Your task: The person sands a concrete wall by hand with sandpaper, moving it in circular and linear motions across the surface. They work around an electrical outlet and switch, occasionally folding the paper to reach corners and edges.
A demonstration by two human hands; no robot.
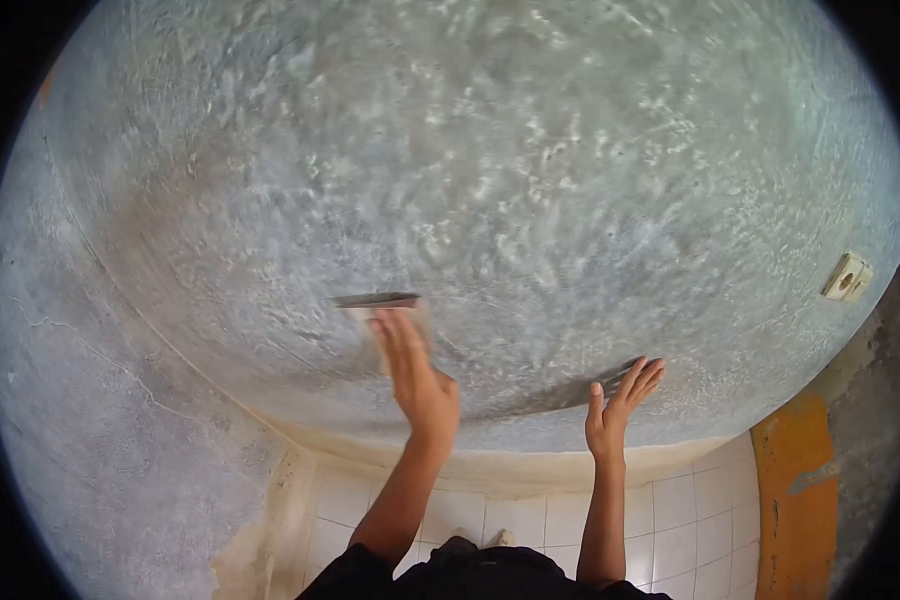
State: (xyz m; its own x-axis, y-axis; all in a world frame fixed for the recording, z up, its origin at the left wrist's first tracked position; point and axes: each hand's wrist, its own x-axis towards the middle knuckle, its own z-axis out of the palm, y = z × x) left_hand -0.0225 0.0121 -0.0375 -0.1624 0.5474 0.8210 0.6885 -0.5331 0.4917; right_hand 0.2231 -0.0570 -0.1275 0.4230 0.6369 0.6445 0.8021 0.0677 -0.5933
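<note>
A rough, mottled grey wall [530,230] fills most of the view. My left hand [415,375] presses a sheet of sandpaper [420,318] against it with the fingers stretched upward. The sheet has a pale back and a dark top edge that stands slightly off the wall; part of it is hidden under my fingers and a little blurred. Lower and to the right, my right hand [620,405] is open, fingers spread, its tips at the wall with a shadow beside them. It holds nothing.
A wall socket [847,277] sits on the right of the wall. An adjoining cracked wall [100,390] meets it at the left. Below are white floor tiles [705,520] and my feet. An orange-painted strip [798,500] runs at the lower right.
</note>
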